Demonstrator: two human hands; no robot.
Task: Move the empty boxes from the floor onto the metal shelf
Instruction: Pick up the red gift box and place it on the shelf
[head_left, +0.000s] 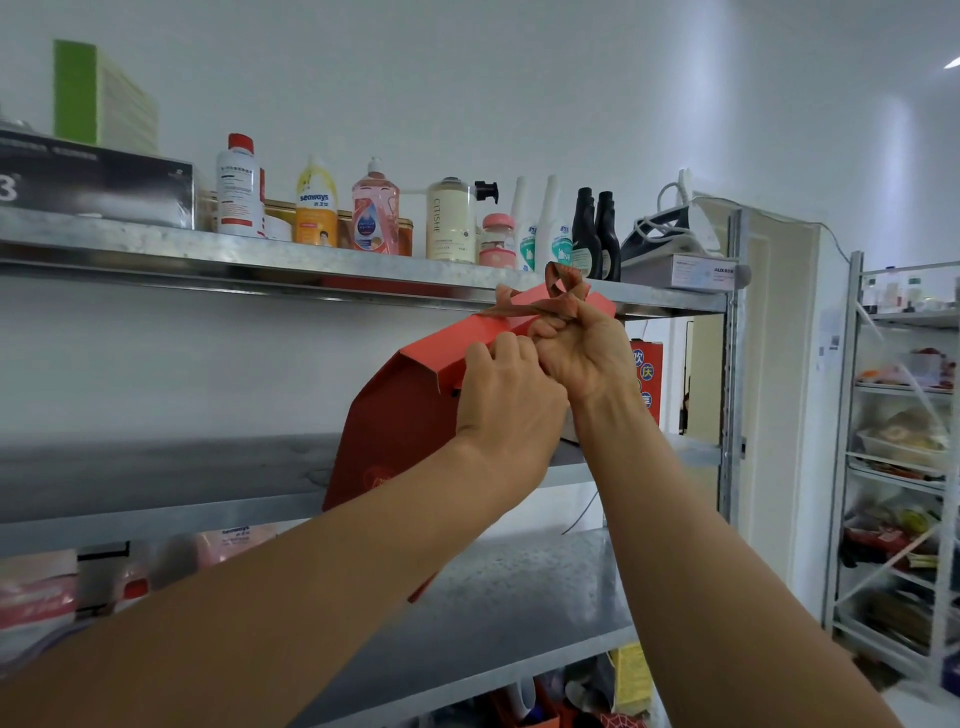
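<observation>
Before the middle tier of the metal shelf (156, 478): red box (400, 415), tilted, not yet seated. Left hand (506, 395) grips its top flap; right hand (582, 353) pinches the ribbon (550, 296). Likely risk: ribbon slips or flap buckles, box drops.

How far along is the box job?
One printed red box stands on the middle shelf. In hand: the left hand and right hand hold a red gift box by its top and ribbon, tilted at that shelf's edge, not yet set down. The floor is out of view, so what remains is unclear.
</observation>
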